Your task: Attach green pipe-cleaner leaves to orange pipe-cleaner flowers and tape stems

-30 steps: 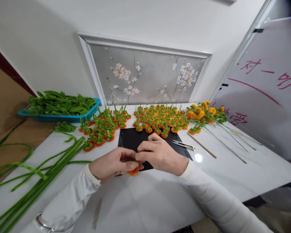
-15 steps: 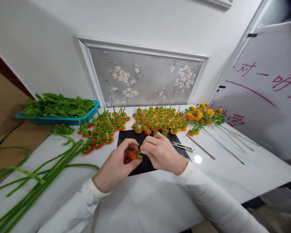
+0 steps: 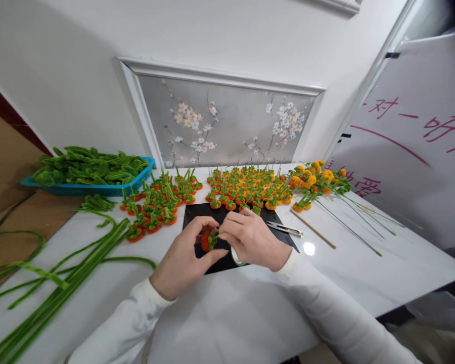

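An orange fuzzy pipe-cleaner persimmon (image 3: 206, 241) with a green leafy top is between my hands, over a black mat (image 3: 216, 265). My left hand (image 3: 185, 255) curls its fingers round the persimmon's far side, the thumb stretched out below and apart from it. At the green top, the thumb and forefinger of my right hand (image 3: 254, 240) are pinched together on its thin stem, which they mostly hide. Under my right hand part of a white round thing (image 3: 236, 257) shows; the rest is covered. Thread snips (image 3: 285, 228) lie on the mat's right side.
Several similar orange persimmons (image 3: 153, 222) and yellow-orange ones (image 3: 246, 187) stand in rows behind. A blue basket (image 3: 87, 189) holds green pieces. Long green pipe cleaners (image 3: 72, 283) lie left. Right are a wooden stick (image 3: 314, 229) and flowers on stems (image 3: 318, 177).
The persimmon has turned so its green top faces my right hand. My left thumb has moved away from it. The white round thing has come into view under my right hand.
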Tool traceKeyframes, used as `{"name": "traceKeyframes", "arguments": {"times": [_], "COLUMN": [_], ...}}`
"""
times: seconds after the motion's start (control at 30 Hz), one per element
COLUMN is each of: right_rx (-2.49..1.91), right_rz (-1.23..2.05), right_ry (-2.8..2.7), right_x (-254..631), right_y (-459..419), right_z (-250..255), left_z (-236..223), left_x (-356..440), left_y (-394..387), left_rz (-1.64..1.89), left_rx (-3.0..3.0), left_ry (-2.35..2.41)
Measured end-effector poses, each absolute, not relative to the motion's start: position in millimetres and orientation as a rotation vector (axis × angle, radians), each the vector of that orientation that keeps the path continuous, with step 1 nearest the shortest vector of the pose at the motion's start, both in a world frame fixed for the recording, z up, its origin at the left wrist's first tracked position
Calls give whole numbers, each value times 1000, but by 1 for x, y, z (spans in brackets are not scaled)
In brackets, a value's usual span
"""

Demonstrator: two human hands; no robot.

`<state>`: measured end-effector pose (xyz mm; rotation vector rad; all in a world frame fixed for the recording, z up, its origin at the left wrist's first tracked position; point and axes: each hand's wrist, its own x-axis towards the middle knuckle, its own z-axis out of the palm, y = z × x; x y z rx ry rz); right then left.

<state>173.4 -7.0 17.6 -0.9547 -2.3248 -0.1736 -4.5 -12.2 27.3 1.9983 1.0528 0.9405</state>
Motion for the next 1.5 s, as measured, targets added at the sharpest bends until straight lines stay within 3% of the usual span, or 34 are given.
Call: {"name": "traceKeyframes", "arguments": {"times": [0.2, 0.5, 0.63, 0.8, 0.93, 1.13, 1.33, 1.5], "right_rx": [-949, -774, -685, -753, -876, -730, -740, -785], "right_rz": [-164, -292, -392, -303, 49, 412, 347, 214], "right_ry": [-2369, -2416, -2421, -2392, -2280, -2192, -2206, -2256], "right_x": [171, 173, 173, 172, 172, 173, 175, 174], "right_y": [-4, -3, -3, 1, 2, 1, 2, 4], "right_z": [15, 13, 15, 11, 10, 14, 14, 11], "left_z": [21, 34, 34, 28, 25, 29, 36, 36], "left_x": [-3, -9, -16, -16, -14, -17, -15, -9], "left_y": [-12, -9, -5, -1, 3, 1, -1, 0], "left_rz": [953, 633, 538, 588, 630, 541, 493, 661], "left_rx": [2121, 1184, 1034, 1265, 1564, 1600, 1625, 1744], "left_ry": [1231, 931, 808, 926, 899, 804, 855, 983]}}
